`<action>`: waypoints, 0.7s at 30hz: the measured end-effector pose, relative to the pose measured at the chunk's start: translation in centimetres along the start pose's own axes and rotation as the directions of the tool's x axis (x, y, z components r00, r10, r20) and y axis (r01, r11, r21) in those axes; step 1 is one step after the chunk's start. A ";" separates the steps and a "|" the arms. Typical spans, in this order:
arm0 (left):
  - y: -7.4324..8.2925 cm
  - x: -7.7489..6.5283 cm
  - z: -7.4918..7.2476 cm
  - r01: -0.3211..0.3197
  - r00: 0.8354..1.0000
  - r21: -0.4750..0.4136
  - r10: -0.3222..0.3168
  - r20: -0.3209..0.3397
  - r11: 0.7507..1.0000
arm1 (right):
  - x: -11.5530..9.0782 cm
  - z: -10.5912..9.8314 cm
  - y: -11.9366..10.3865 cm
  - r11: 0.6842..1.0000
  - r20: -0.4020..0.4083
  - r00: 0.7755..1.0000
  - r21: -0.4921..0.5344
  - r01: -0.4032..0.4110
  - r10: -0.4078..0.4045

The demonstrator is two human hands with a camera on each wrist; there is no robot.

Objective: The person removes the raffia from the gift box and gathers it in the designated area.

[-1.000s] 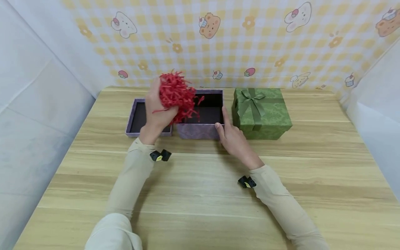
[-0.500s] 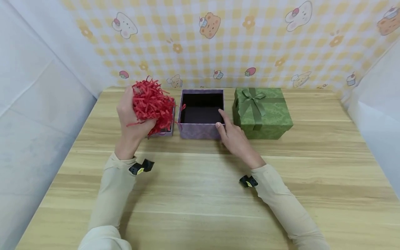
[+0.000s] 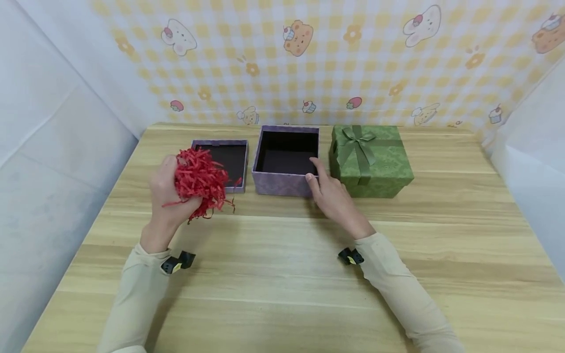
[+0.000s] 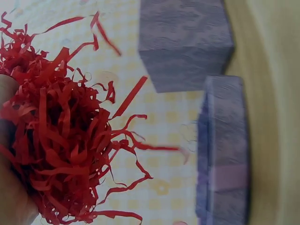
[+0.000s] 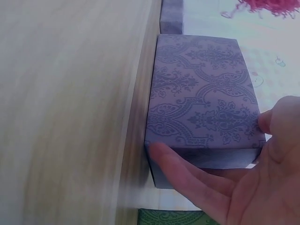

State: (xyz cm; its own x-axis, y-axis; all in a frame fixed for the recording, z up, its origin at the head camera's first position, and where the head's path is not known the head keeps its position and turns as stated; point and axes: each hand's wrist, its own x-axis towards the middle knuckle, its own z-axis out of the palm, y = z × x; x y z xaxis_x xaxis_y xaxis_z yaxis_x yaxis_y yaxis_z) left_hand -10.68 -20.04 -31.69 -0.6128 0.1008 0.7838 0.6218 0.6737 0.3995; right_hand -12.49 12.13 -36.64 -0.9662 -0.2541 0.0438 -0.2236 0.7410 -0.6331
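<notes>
My left hand (image 3: pixel 164 198) grips a big bunch of red shredded paper (image 3: pixel 200 179) over the left of the table, in front of the purple lid. Loose strands of the red paper (image 4: pixel 70 140) stick out in the left wrist view. The purple patterned box (image 3: pixel 284 185) stands uncovered in the middle, its dark inside showing. At the box's front right corner, my right hand (image 3: pixel 334 200) rests with the thumb by the near rim and the fingers along the right side. In the right wrist view, extended fingers (image 5: pixel 183 171) touch the box's side.
Left of the box, the purple lid (image 3: pixel 239 189) lies with its black inside up. A green gift box (image 3: pixel 388 164) with a ribbon bow stands close on the right. Behind the wooden table (image 3: pixel 273 279) hangs a yellow checked cloth (image 3: pixel 326 68).
My left hand has carried the red shredded paper left and toward me, away from above the purple box, uncovering the view of its inside and the lid. My right hand stays at the box corner.
</notes>
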 end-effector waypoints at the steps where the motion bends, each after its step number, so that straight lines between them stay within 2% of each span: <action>1: -0.2 -0.3 -0.1 0.000 1.000 0.012 0.000 0.026 1.000 | 0.0 0.0 0.0 1.000 -0.002 1.000 -0.006 -0.001 0.000; 6: -1.1 -2.1 -0.6 0.037 0.992 0.051 -0.043 0.119 0.998 | 0.0 -0.1 -0.1 1.000 0.017 1.000 -0.010 0.005 -0.005; 15: -1.8 -4.4 -1.2 0.088 0.983 0.104 -0.103 0.151 0.991 | -0.1 -0.2 -0.1 1.000 0.015 1.000 -0.014 0.000 0.000; 21: -2.7 -5.9 -1.6 0.085 0.963 0.178 -0.126 0.237 0.980 | -0.1 -0.2 0.0 1.000 0.006 1.000 -0.024 0.003 -0.003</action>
State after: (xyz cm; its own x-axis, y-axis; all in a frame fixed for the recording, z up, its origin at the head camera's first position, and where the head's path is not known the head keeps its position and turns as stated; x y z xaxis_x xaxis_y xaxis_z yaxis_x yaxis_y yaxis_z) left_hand -7.94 -23.60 -36.62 -0.7844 0.1857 0.5918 0.4709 0.7994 0.3732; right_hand -12.42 12.27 -36.53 -0.9648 -0.2596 0.0408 -0.2292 0.7550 -0.6144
